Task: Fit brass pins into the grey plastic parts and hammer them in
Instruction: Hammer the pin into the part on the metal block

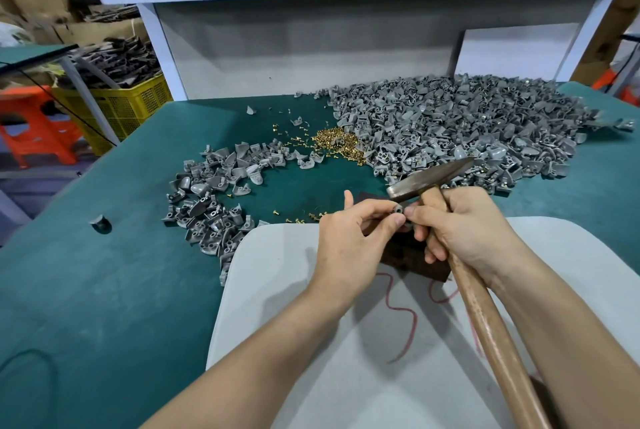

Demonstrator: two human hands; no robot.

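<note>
My left hand (349, 238) pinches a small grey plastic part (397, 211) between thumb and fingers, above a dark wooden block (412, 260). My right hand (460, 221) grips the wooden handle of a hammer (426, 177) close to its metal head, and its fingertips touch the same part. A heap of brass pins (337, 144) lies on the green table beyond the hands. A few loose pins (304, 219) lie just left of my left hand. Whether a pin sits in the held part is hidden by my fingers.
A large pile of grey parts (460, 131) fills the back right of the green table (104, 273). A smaller pile (214, 196) curves round the left. A white pad (294, 290) lies under the block. A yellow crate (117, 103) and orange stool (34, 124) stand off the table's left.
</note>
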